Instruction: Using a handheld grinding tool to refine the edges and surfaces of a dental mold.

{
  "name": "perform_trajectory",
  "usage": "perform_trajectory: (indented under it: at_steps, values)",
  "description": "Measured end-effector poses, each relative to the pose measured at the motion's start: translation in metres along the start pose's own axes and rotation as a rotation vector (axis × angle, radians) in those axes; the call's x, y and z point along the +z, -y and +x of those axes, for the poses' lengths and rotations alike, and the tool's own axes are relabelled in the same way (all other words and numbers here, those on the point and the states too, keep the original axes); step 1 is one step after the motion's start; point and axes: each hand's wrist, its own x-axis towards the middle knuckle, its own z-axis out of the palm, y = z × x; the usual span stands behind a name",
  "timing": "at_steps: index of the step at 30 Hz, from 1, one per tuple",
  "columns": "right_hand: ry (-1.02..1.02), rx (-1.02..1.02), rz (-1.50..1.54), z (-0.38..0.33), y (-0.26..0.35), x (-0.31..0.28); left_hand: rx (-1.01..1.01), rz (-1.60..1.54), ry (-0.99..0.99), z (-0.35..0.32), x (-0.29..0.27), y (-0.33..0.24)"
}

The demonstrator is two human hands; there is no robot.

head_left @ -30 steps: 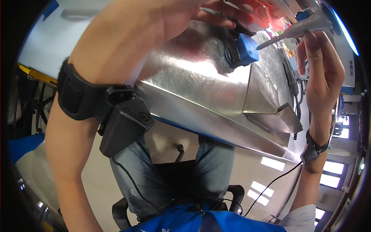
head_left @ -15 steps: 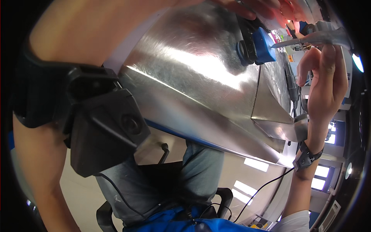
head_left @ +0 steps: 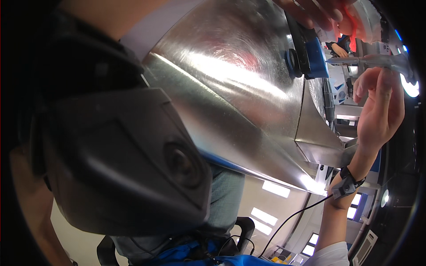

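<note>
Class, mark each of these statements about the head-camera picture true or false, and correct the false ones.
1. The right hand holds a grey pipette-like tool. True.
2. The left hand is at a red block. False: it is at a blue block with a black part beside it.
3. The large sheet under the hands is shiny metal. True.
4. The right wrist is bare. False: it wears a black wrist strap with a cable.
5. A dark device is strapped to the left forearm. True.

Sheet-metal panel [head_left: 230, 88] fills the centre — open gap only beside the right hand [head_left: 377, 111].
</note>
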Motion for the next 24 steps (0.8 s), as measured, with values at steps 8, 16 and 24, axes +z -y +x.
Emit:
perform_trajectory:
  at_steps: [8, 16, 24]
  values:
    - [0.104, 0.042, 0.064, -0.002, -0.003, 0.0, 0.011, -0.019, 0.017, 0.0, -0.003, 0.003]
    - [0.173, 0.072, 0.146, 0.002, -0.004, -0.007, 0.028, -0.047, 0.045, 0.003, -0.002, 0.008]
    - [0.08, 0.193, 0.048, -0.005, 0.01, 0.007, 0.064, -0.071, 0.074, 0.006, 0.0, 0.001]
